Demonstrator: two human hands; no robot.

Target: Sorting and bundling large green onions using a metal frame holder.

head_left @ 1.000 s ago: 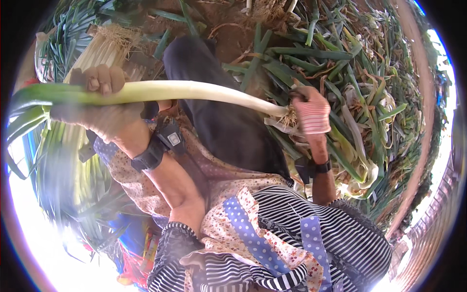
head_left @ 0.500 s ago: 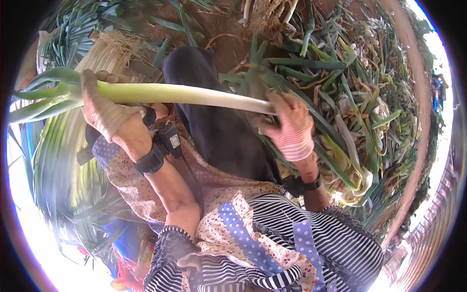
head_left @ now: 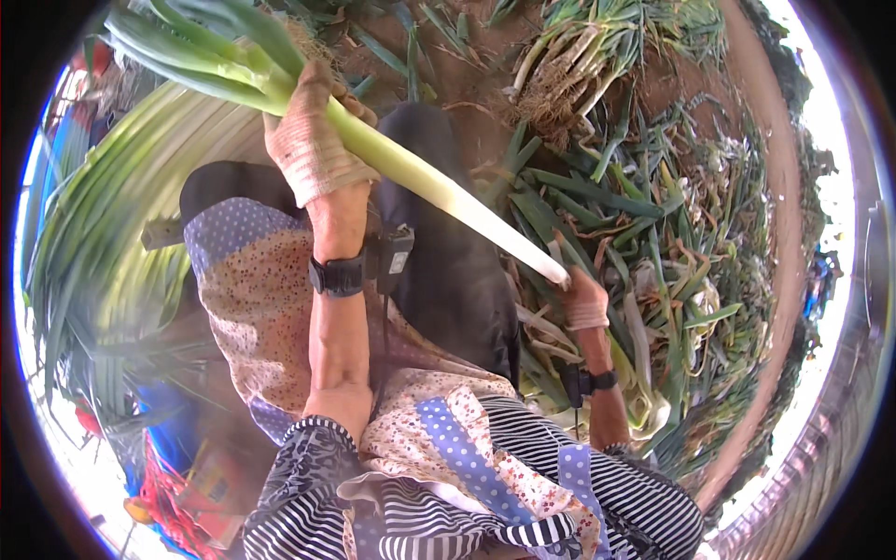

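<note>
A long leek (head_left: 434,191) lies slantwise across in front of me, green leaves at the upper left, slim white end toward the lower right. My left hand (head_left: 317,135), in a soiled knit glove, is closed round its stalk just below the leaves. By the white tip is my right hand (head_left: 584,301), also gloved, with its fingers curled in. The tip hides part of those fingers, and what they hold cannot be made out.
Bundled leeks (head_left: 140,177) lie at my left. To the right spreads a heap of leek leaves and trimmings (head_left: 691,252). Rooted leeks (head_left: 579,65) lie on bare soil at the far right. My dark-clothed knee (head_left: 439,261) is below the leek.
The leek has swung from nearly level to slanting, its leafy end up and its white end lower. My left hand has moved up and right; my right hand has moved down and closed.
</note>
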